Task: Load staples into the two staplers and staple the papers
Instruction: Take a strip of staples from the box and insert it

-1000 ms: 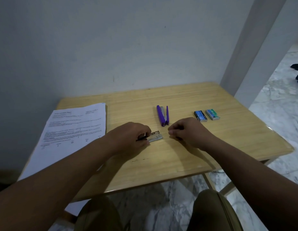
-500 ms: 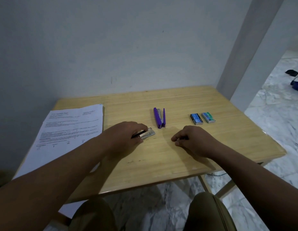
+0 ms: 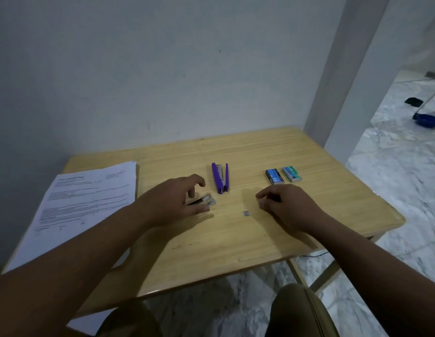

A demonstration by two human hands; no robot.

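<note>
A small black and silver stapler lies on the wooden table. My left hand hovers over it with fingers spread and lifted, and the thumb lies on the table beside it. A purple stapler lies hinged open just behind. My right hand rests on the table to the right, its fingers curled under, and I see nothing in them. A tiny strip of staples lies between my hands. Two staple boxes, one blue and one green, sit at the right. The printed papers lie at the left.
The table stands against a grey wall with a pillar at its back right corner. Marble floor lies to the right, with a blue dustpan far off. My knees show below the table's front edge.
My left hand has loosened its grip on the small stapler and lifted its fingers. My right hand has drawn away to the right, and a small staple strip now lies on the table.
</note>
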